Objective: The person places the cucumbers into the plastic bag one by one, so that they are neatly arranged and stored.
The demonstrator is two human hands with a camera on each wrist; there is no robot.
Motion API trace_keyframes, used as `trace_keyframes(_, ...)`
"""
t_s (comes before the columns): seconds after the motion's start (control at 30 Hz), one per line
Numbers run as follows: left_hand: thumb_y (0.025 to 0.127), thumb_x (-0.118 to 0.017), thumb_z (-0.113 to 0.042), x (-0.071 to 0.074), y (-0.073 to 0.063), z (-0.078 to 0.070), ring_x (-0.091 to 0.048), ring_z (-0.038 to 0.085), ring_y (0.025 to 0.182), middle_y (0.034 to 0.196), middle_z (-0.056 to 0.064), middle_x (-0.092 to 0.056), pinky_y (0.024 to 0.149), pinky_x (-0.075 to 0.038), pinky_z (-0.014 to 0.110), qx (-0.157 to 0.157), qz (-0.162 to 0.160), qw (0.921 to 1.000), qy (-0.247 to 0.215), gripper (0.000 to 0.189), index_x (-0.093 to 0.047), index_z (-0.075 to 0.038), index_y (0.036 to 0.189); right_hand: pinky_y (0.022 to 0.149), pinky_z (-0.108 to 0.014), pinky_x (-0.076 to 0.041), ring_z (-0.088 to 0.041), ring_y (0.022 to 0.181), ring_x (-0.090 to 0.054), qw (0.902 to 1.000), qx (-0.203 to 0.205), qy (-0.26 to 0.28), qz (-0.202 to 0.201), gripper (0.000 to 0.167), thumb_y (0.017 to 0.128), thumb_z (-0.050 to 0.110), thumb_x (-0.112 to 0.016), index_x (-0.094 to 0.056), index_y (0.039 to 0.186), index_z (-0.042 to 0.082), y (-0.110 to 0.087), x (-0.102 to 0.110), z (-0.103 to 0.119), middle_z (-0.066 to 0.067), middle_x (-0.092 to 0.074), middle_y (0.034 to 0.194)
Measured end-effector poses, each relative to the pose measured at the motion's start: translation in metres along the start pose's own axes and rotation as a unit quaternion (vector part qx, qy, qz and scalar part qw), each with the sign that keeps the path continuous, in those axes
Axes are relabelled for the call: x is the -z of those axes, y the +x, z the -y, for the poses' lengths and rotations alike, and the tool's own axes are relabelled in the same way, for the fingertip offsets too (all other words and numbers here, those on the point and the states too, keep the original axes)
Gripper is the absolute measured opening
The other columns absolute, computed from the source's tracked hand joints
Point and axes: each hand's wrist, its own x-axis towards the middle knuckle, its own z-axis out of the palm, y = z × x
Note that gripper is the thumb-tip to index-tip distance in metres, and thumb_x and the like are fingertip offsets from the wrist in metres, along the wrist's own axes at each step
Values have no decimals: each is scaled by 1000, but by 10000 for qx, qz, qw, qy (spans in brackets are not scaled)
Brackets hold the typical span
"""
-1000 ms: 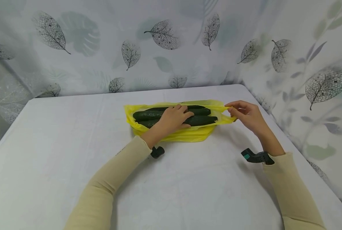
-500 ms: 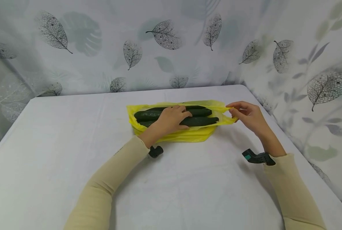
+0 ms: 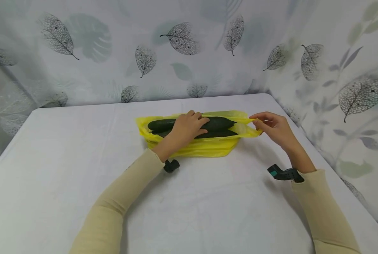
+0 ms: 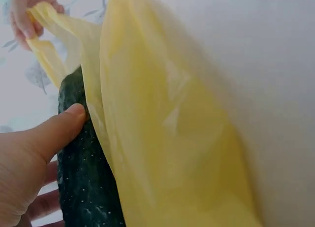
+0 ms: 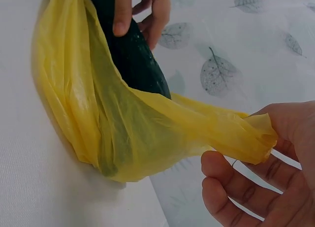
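A yellow plastic bag (image 3: 208, 149) lies on its side on the table, its opening showing dark green cucumbers. My left hand (image 3: 186, 127) grips the upper cucumber (image 3: 221, 123) around its middle; in the left wrist view the thumb lies on one side of the bumpy cucumber (image 4: 86, 180) and fingers show on the other. Below it, another cucumber (image 3: 219, 134) sits in the bag, partly covered by the hand. At the bag's right end, my right hand (image 3: 273, 127) pinches the bag's handle (image 5: 246, 136) and holds it stretched out. The bag's bottom is hidden.
The bag rests on a white-covered table (image 3: 208, 204) near its back edge. Behind and to the right hangs a leaf-patterned backdrop (image 3: 112, 53). A dark wrist camera (image 3: 284, 173) sits on the right wrist.
My left hand has taken hold of a cucumber and raised it slightly above the others, moving a little up and back. The right hand keeps its pinch on the bag, nearly still.
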Motion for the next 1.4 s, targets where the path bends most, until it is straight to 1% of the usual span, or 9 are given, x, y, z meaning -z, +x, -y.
trace_keyframes(0.07,92,-64,-42,2,2,1,-64,20,91,109,5,-67,68,-56,27,103,99,9999,4,39,-68,-18,123,66,-16,-51,-9,70,-60,10000,52,28,29,31,98,19,-60,-65,118,-5,0,1,1,2,-63,97)
trace_keyframes(0.27,92,-64,-46,5,7,1,-62,21,96,115,5,-62,65,-54,27,81,649,9978,-147,43,-64,-20,127,67,-15,-50,-8,70,-59,9999,34,-99,-41,29,99,18,-59,-65,118,-3,2,2,2,9,-62,97)
trace_keyframes(0.37,92,-64,-46,5,8,1,-61,22,99,119,6,-61,68,-55,28,133,760,9968,-193,45,-63,-20,128,67,-15,-50,-9,71,-59,9999,-19,-128,-60,29,99,18,-59,-65,118,-3,3,3,3,11,-61,97)
trace_keyframes(0.47,91,-66,-46,5,9,1,-60,23,102,121,6,-59,72,-55,29,178,983,9944,-340,47,-61,-19,129,68,-15,-50,-8,72,-60,9998,-132,-167,-65,30,99,19,-59,-65,118,-3,1,2,3,13,-61,97)
trace_keyframes(0.67,89,-68,-48,6,9,-2,-61,23,107,125,7,-58,75,-55,31,167,1351,9895,-490,53,-59,-18,132,68,-15,-51,-8,71,-60,9997,-142,-190,-71,30,99,19,-59,-65,118,-3,1,1,1,10,-61,96)
trace_keyframes(1.03,84,-71,-53,8,6,-6,-59,23,107,125,7,-55,72,-54,31,134,1579,9861,-505,60,-55,-20,131,67,-16,-52,-8,70,-60,9998,-110,-184,-48,29,99,19,-59,-65,118,-2,1,1,1,7,-62,96)
trace_keyframes(1.17,85,-70,-53,5,4,-5,-58,23,110,125,6,-56,73,-55,31,-39,1497,9882,-319,58,-55,-21,131,66,-17,-52,-8,70,-60,9999,-72,-118,-27,29,99,18,-59,-65,118,-3,1,0,0,5,-62,96)
trace_keyframes(1.3,88,-70,-48,2,3,-7,-59,23,111,123,4,-58,73,-56,31,-200,1305,9911,-159,52,-56,-21,130,65,-17,-52,-9,70,-60,10000,-49,-82,20,29,99,18,-59,-65,118,-4,0,0,0,6,-62,96)
trace_keyframes(1.4,86,-72,-47,0,2,-9,-60,23,108,121,4,-59,71,-56,31,-205,1241,9920,-29,52,-57,-20,128,65,-17,-53,-9,70,-60,10000,-10,-72,44,29,99,18,-59,-65,118,-4,0,0,0,6,-62,96)
